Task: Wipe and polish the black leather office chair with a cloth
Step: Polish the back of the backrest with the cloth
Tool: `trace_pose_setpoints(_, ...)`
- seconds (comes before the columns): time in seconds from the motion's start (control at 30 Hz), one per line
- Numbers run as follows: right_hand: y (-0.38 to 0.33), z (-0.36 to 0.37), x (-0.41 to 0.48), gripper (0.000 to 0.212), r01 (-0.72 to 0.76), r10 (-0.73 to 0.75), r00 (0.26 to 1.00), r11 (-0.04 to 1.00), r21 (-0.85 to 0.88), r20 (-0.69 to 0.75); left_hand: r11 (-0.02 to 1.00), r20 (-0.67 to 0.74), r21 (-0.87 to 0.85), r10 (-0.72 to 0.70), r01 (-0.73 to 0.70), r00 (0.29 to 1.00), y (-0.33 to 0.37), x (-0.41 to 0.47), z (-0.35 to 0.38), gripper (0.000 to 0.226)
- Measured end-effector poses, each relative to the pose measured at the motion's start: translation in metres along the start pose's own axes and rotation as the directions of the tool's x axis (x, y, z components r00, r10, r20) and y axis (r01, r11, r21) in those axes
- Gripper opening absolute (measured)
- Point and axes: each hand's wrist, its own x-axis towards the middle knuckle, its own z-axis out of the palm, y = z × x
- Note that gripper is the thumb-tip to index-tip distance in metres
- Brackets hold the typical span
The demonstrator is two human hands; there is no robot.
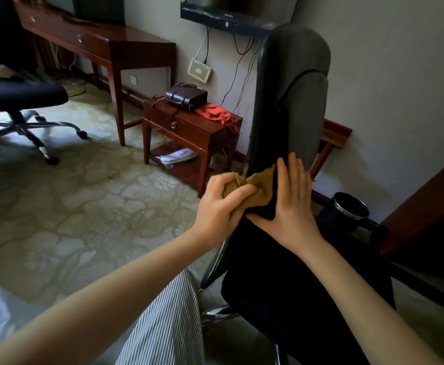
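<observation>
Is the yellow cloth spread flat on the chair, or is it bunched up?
Bunched up: the left hand grips the cloth as a crumpled wad against the chair.

The office chair [281, 264] is black, with its backrest greyer in the light. The cloth [260, 185] is mustard yellow. The carpet [97, 206] is pale beige-green with a floral pattern. The garment [168, 325] is white with fine dark stripes. The rag [215, 114] is red, the bench [189, 130] reddish-brown, and the satchel [186, 97] dark brown.

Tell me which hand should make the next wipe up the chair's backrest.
Left. The left hand grips the mustard cloth against the backrest edge. The right hand lies flat on it, holding nothing, and looks better used for steadying.
</observation>
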Motion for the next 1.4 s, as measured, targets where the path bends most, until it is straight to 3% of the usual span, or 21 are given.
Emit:
trace_pose_setpoints(0.17, 0.006, -0.007, -0.006, 0.122, 0.302, -0.302, 0.952, 0.914, -0.272, 0.043, 0.990, 0.193, 0.065, -0.133, 0.123, 0.972, -0.014, -0.075, 0.010, 0.029)
trace_pose_setpoints(0.27, 0.001, -0.007, -0.007, 0.081, 0.549, -0.543, 0.831, 0.764, -0.339, 0.120, 0.890, 0.203, -0.169, -0.389, 0.423, 0.899, 0.003, -0.095, 0.007, 0.024)
trace_pose_setpoints(0.37, 0.006, -0.007, 0.002, 0.059, 0.646, -0.641, 0.748, 0.643, -0.412, 0.172, 0.596, 0.146, -0.420, -0.700, 0.684, 0.699, 0.034, -0.109, 0.001, 0.010)
trace_pose_setpoints(0.47, 0.012, -0.003, 0.016, 0.063, 0.656, -0.659, 0.728, 0.588, -0.474, 0.189, 0.339, 0.077, -0.532, -0.893, 0.776, 0.443, 0.049, -0.109, 0.000, 0.023)
trace_pose_setpoints(0.53, 0.012, 0.002, 0.020, 0.054, 0.649, -0.667, 0.726, 0.582, -0.489, 0.169, 0.247, 0.062, -0.561, -0.939, 0.790, 0.338, 0.046, -0.096, 0.003, 0.019)
trace_pose_setpoints(0.63, 0.013, 0.012, 0.016, 0.039, 0.629, -0.671, 0.734, 0.610, -0.482, 0.108, 0.358, -0.037, -0.556, -0.912, 0.750, 0.408, 0.046, -0.070, 0.015, 0.014)
trace_pose_setpoints(0.77, 0.020, 0.016, 0.018, 0.048, 0.644, -0.699, 0.712, 0.610, -0.462, 0.071, 0.461, -0.078, -0.481, -0.870, 0.746, 0.487, 0.063, -0.041, 0.031, 0.041)
trace_pose_setpoints(0.93, 0.024, 0.023, 0.026, 0.043, 0.660, -0.726, 0.686, 0.595, -0.459, 0.045, 0.572, -0.102, -0.258, -0.818, 0.779, 0.567, 0.060, -0.067, 0.051, 0.054)
trace_pose_setpoints(1.07, 0.025, 0.028, 0.030, 0.037, 0.664, -0.723, 0.690, 0.611, -0.431, 0.038, 0.489, -0.060, -0.174, -0.872, 0.855, 0.486, 0.052, -0.095, 0.065, 0.051)
trace_pose_setpoints(1.23, 0.026, 0.035, 0.036, 0.034, 0.654, -0.710, 0.703, 0.624, -0.429, 0.039, 0.190, 0.084, -0.139, -0.976, 0.972, 0.203, 0.032, -0.121, 0.067, 0.039)
trace_pose_setpoints(1.3, 0.028, 0.038, 0.037, 0.035, 0.647, -0.702, 0.711, 0.631, -0.429, 0.040, 0.186, 0.110, -0.179, -0.972, 0.966, 0.208, 0.031, -0.115, 0.065, 0.037)
trace_pose_setpoints(1.4, 0.028, 0.039, 0.039, 0.038, 0.640, -0.696, 0.717, 0.632, -0.438, 0.044, 0.342, 0.044, -0.204, -0.933, 0.917, 0.357, 0.038, -0.092, 0.061, 0.038)
